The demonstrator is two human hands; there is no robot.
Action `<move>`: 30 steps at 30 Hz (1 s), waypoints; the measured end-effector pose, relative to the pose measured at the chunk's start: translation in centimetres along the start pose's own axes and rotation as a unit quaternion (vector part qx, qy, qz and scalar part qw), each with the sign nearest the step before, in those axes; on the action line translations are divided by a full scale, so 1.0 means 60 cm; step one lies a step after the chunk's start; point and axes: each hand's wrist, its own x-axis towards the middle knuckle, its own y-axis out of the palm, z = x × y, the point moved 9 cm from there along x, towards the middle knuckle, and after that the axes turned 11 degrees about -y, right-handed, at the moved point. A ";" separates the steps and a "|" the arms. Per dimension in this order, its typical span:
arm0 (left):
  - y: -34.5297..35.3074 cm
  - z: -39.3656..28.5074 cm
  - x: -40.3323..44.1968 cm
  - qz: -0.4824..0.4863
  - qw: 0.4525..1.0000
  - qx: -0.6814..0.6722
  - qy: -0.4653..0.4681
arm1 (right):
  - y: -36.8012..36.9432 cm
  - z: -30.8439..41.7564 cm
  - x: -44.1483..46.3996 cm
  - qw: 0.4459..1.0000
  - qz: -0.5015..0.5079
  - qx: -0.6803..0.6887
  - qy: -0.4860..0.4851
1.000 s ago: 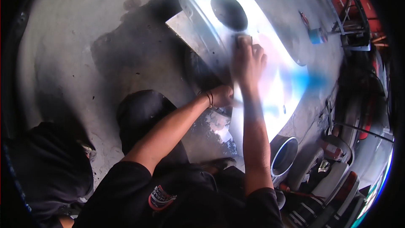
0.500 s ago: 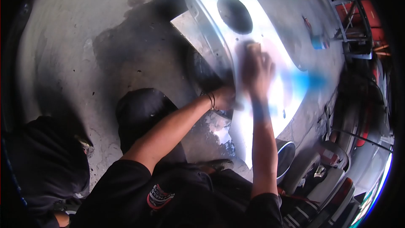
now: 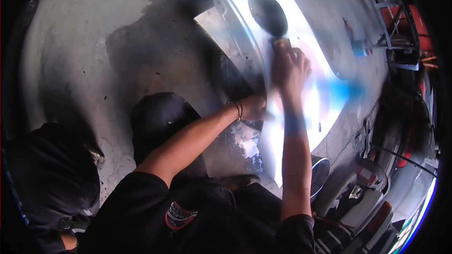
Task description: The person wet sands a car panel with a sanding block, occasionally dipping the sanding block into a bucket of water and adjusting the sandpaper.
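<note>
A whitish, glossy car body panel (image 3: pixel 308 120) with a large round hole lies in front of me, over other dark pieces on the floor. My right hand (image 3: pixel 291 68) presses on its face just below the hole. Its fingers are closed over a small brownish block (image 3: pixel 282 43), mostly hidden and blurred. At the panel's left edge, my left hand (image 3: pixel 254 107) is bent around the rim, with its fingertips out of sight. A dark cord bracelet (image 3: pixel 238 109) circles the left wrist.
Another person's dark-clothed leg (image 3: pixel 52 174) is at the left. A round metal cylinder (image 3: pixel 320 174) stands by the panel's lower end. Car parts (image 3: pixel 367 211) crowd the lower right, and a metal rack (image 3: pixel 393 23) stands at the upper right. Stained concrete floor (image 3: pixel 141 61) extends left.
My right hand has slid up the panel with the block, closer to the round hole. My left hand stays at the edge. The whole view has shifted slightly.
</note>
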 end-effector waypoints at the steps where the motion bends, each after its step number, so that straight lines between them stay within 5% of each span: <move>1: -0.005 0.012 -0.002 -0.004 0.996 0.062 -0.065 | -0.004 0.001 0.005 1.000 0.001 0.010 0.003; 2: -0.014 0.023 -0.007 -0.009 0.984 0.124 -0.129 | -0.009 0.002 0.013 1.000 0.001 0.020 0.005; 4: -0.017 0.010 -0.012 -0.009 0.989 0.100 -0.111 | -0.035 0.005 -0.031 1.000 -0.003 0.029 -0.008; 6: -0.030 -0.028 -0.027 -0.100 0.989 0.053 0.091 | -0.045 0.008 -0.049 0.999 -0.003 0.042 -0.027; 8: -0.033 -0.021 -0.023 -0.121 0.987 0.055 0.085 | -0.051 0.010 -0.042 0.999 0.001 0.036 -0.026; 11: -0.009 0.036 0.003 0.004 0.984 0.119 -0.129 | -0.009 0.004 0.020 0.999 -0.013 0.042 0.022; 12: -0.014 0.035 0.002 0.006 0.983 0.127 -0.129 | -0.023 0.015 0.053 0.998 0.001 0.050 0.048; 14: -0.019 0.017 -0.004 -0.035 0.991 0.107 -0.065 | -0.041 0.002 0.018 0.996 0.052 0.052 0.045; 15: -0.021 0.000 0.000 -0.135 0.974 -0.081 0.165 | -0.041 -0.022 -0.043 0.997 0.033 0.074 0.002; 16: -0.025 -0.021 -0.011 -0.130 0.974 -0.089 0.166 | -0.060 -0.039 -0.106 0.994 0.021 0.097 -0.040; 18: -0.021 -0.011 -0.025 -0.029 0.986 0.123 -0.109 | -0.128 -0.060 -0.218 0.995 0.084 0.046 -0.037; 19: -0.014 0.010 -0.014 -0.052 0.998 0.011 -0.041 | -0.160 -0.070 -0.250 0.994 0.054 0.089 -0.016; 23: -0.009 0.010 -0.007 -0.036 0.999 0.003 -0.023 | -0.127 -0.070 -0.220 0.995 0.039 0.057 -0.076; 24: -0.009 0.025 0.001 -0.045 0.993 0.102 -0.045 | -0.032 -0.097 -0.208 0.994 0.050 0.096 0.015; 25: -0.009 0.036 0.011 -0.050 0.976 0.200 -0.064 | -0.061 -0.048 -0.093 0.995 0.027 0.094 -0.036; 26: -0.009 0.005 -0.022 -0.070 0.992 -0.100 0.036 | -0.016 -0.047 -0.048 0.997 0.015 0.079 -0.019; 28: -0.014 -0.019 -0.028 -0.022 0.999 -0.002 -0.027 | -0.054 -0.008 0.034 0.995 0.015 0.082 0.048; 30: -0.017 -0.042 -0.030 -0.038 0.999 -0.012 0.024 | -0.058 -0.029 -0.029 0.996 0.000 0.086 0.023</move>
